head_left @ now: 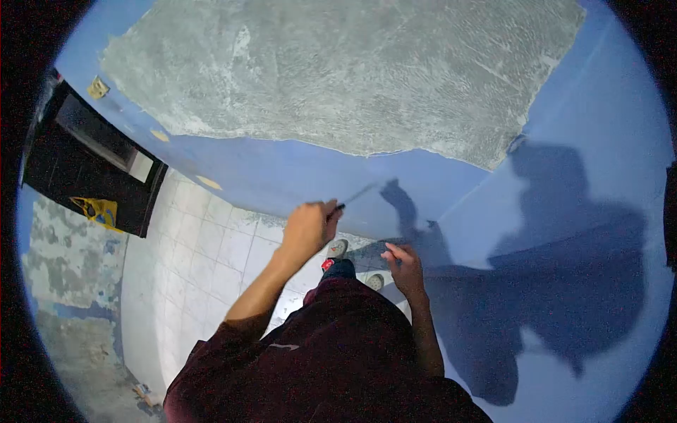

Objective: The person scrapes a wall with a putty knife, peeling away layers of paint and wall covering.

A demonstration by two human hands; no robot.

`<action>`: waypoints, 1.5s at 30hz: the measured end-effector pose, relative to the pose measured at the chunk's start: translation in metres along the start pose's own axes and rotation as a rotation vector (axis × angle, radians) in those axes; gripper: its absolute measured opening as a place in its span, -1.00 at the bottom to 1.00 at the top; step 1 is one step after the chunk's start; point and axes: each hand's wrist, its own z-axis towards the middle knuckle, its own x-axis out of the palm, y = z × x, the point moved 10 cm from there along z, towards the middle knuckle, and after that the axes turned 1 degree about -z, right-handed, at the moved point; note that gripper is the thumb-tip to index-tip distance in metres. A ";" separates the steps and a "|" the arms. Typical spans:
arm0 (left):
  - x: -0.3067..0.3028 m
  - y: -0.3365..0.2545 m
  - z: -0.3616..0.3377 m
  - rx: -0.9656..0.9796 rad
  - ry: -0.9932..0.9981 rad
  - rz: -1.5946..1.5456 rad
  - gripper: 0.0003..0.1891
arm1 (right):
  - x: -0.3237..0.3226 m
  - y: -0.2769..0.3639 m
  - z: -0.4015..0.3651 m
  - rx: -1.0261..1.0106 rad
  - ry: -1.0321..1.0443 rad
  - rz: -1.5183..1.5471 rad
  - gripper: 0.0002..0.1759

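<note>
My left hand (310,229) is closed around the black handle of a scraper (361,192), held out in front of the wall. Its thin grey blade points up and to the right, slightly blurred. Lower and to the right, my right hand (404,266) has loosely bent fingers with nothing in them. Ahead is a blue wall (282,168). Above the blue band, a large bare grey patch (338,77) shows, its edge ragged where the paint ends.
A dark shadow (557,282) falls across the blue wall on the right. White floor tiles (204,247) lie below, around my shoes (337,249). At left stand a dark doorway or cabinet (84,151), a yellow bag (99,211) and a patchy wall (70,261).
</note>
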 end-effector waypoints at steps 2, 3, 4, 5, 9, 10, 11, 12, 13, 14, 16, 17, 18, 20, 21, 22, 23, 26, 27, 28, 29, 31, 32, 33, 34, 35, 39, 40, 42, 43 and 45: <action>0.031 0.010 -0.022 -0.030 0.067 -0.154 -0.82 | -0.004 0.002 -0.003 0.107 0.028 -0.007 -0.51; 0.042 0.013 -0.033 -0.085 0.042 -0.226 -0.80 | -0.006 0.000 -0.007 0.215 0.044 -0.007 -0.42; 0.053 0.014 -0.042 -0.155 0.066 -0.320 -0.79 | -0.009 0.008 -0.007 0.216 0.047 -0.018 -0.42; 0.065 0.014 -0.051 -0.223 0.092 -0.413 -0.78 | -0.007 0.010 -0.010 0.276 0.080 0.070 -0.37; 0.108 -0.009 -0.066 -0.196 0.179 -0.596 -0.76 | 0.003 -0.007 -0.015 0.294 0.078 0.529 -0.33; 0.107 -0.024 -0.066 -0.216 0.239 -0.671 -0.75 | 0.005 -0.022 -0.013 0.290 0.081 0.525 -0.33; 0.106 -0.041 -0.067 -0.235 0.301 -0.747 -0.73 | -0.005 -0.035 -0.009 0.203 -0.021 0.649 -0.39; 0.115 -0.044 -0.070 -0.232 0.300 -0.751 -0.73 | -0.016 -0.040 -0.007 0.115 -0.125 0.771 -0.44; 0.132 -0.051 -0.076 -0.199 0.365 -0.795 -0.73 | -0.027 -0.020 -0.004 0.115 -0.128 0.767 -0.44; 0.149 -0.059 -0.085 -0.168 0.429 -0.840 -0.72 | -0.048 -0.001 -0.003 0.109 -0.184 0.716 -0.52; 0.161 -0.071 -0.098 -0.158 0.429 -0.983 -0.76 | -0.076 0.046 -0.001 0.092 -0.291 0.708 -0.58; 0.167 -0.077 -0.103 -0.138 0.428 -1.122 -0.77 | -0.075 0.048 -0.001 0.085 -0.289 0.706 -0.58; 0.179 -0.078 -0.112 -0.237 0.497 -1.202 -0.75 | -0.073 0.044 -0.006 0.136 -0.292 0.716 -0.62; 0.182 -0.072 -0.118 -0.226 0.518 -1.247 -0.76 | -0.067 0.044 -0.013 0.181 -0.317 0.740 -0.68; 0.178 -0.073 -0.120 -0.224 0.537 -1.285 -0.74 | -0.064 0.048 -0.016 0.182 -0.313 0.733 -0.68; 0.183 -0.065 -0.125 -0.341 0.571 -1.307 -0.71 | -0.054 0.053 -0.015 0.207 -0.236 0.656 -0.68; 0.177 -0.063 -0.125 -0.341 0.561 -1.305 -0.71 | -0.042 0.058 -0.013 0.231 -0.158 0.582 -0.67; 0.168 -0.060 -0.134 -0.619 0.552 -1.625 -0.64 | -0.032 0.102 -0.005 0.356 -0.031 0.373 -0.66; 0.162 -0.060 -0.135 -0.623 0.552 -1.627 -0.64 | -0.028 0.108 -0.003 0.384 -0.001 0.272 -0.66; 0.156 -0.058 -0.136 -0.658 0.509 -1.678 -0.65 | -0.029 0.119 0.004 0.263 -0.038 0.167 -0.67; 0.152 -0.058 -0.138 -0.695 0.465 -1.734 -0.66 | -0.031 0.124 0.006 0.268 -0.033 0.156 -0.67; 0.148 -0.057 -0.143 -0.692 0.454 -1.766 -0.67 | -0.033 0.145 0.013 0.219 0.026 0.084 -0.65; 0.144 -0.053 -0.144 -0.687 0.444 -1.775 -0.68 | -0.035 0.149 0.015 0.221 0.020 0.085 -0.65; 0.137 -0.054 -0.146 -0.685 0.454 -1.767 -0.68 | -0.039 0.147 0.014 0.268 -0.004 0.124 -0.65; 0.134 -0.060 -0.149 -0.707 0.503 -1.787 -0.67 | -0.042 0.143 0.013 0.314 -0.031 0.164 -0.64; 0.131 -0.068 -0.152 -0.729 0.554 -1.809 -0.66 | -0.043 0.139 0.014 0.317 -0.042 0.167 -0.64; 0.132 -0.089 -0.131 -0.760 0.679 -1.800 -0.59 | -0.075 0.142 0.020 0.204 -0.232 0.128 -0.61; 0.134 -0.096 -0.122 -0.768 0.708 -1.796 -0.56 | -0.086 0.142 0.023 0.207 -0.272 0.077 -0.61; 0.133 -0.104 -0.092 -0.699 0.628 -1.810 -0.58 | -0.102 0.148 0.038 0.184 -0.280 0.024 -0.63; 0.130 -0.105 -0.076 -0.631 0.549 -1.819 -0.59 | -0.108 0.153 0.045 0.173 -0.274 0.029 -0.63; 0.132 -0.106 -0.058 -0.634 0.505 -1.854 -0.60 | -0.106 0.154 0.062 0.245 -0.144 -0.040 -0.60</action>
